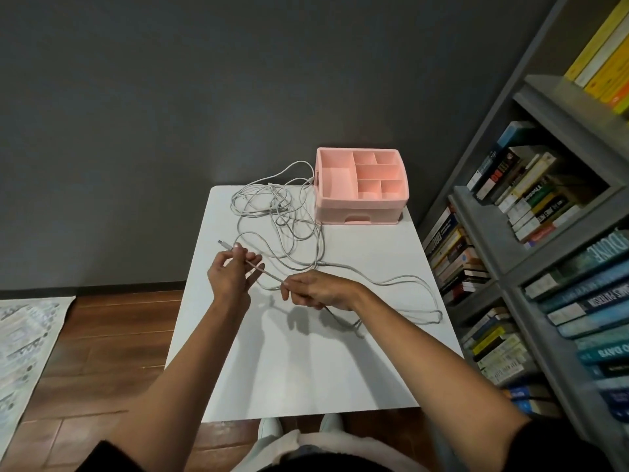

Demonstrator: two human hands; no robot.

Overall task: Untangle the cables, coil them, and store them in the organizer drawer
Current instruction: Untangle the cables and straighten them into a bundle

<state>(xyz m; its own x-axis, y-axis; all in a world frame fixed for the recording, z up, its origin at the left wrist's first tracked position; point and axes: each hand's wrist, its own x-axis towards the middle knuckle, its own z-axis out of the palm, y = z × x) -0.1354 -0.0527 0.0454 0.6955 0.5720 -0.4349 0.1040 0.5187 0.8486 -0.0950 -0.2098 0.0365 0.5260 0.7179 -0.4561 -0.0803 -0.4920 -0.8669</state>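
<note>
A tangle of pale grey cables (272, 212) lies on the white table (306, 362), spreading from the far left toward the pink organizer (360, 185). My left hand (231, 270) pinches one cable near its plug end (223, 243), which sticks out up and to the left. My right hand (313, 289) grips the same cable a little further along. From there the cable runs on in a long loop (422, 301) toward the table's right edge. The organizer has open compartments on top and a shut drawer (357, 218) at its front.
A grey bookshelf (531, 233) packed with books stands close along the table's right side. A dark wall lies behind the table. The floor is wood, with a patterned rug (23, 352) at the left. My feet (299, 427) show under the table's near edge.
</note>
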